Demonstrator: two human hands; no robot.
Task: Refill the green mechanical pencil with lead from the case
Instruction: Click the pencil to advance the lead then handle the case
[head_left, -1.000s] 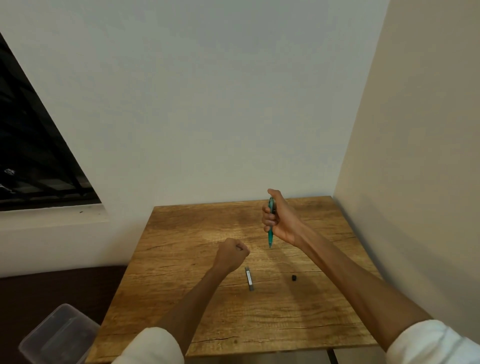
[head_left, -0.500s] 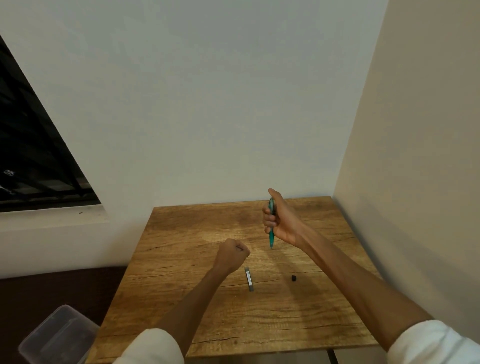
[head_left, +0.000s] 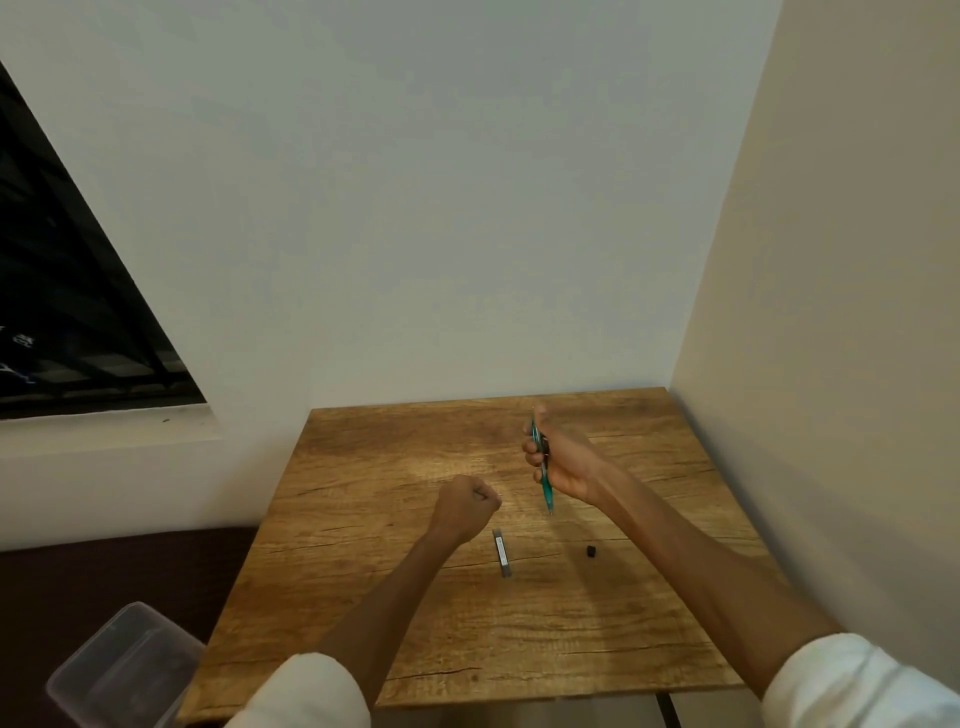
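Wooden table (head_left: 519, 623) in the corner: we've got our right hand (head_left: 563, 460) wrapped around the green mechanical pencil (head_left: 543, 467), tip down, probably so lead drops in. Left hand (head_left: 465, 506) fisted; lead case (head_left: 503, 552) lies between.

Both forearms are bare, with white sleeves (head_left: 306, 691) pushed up and bunched near the elbows.

1 head-worn view, forward and down over the wooden table (head_left: 363, 597).

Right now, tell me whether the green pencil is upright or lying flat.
Roughly upright: the green pencil stands tip-down in the right hand, above the table.
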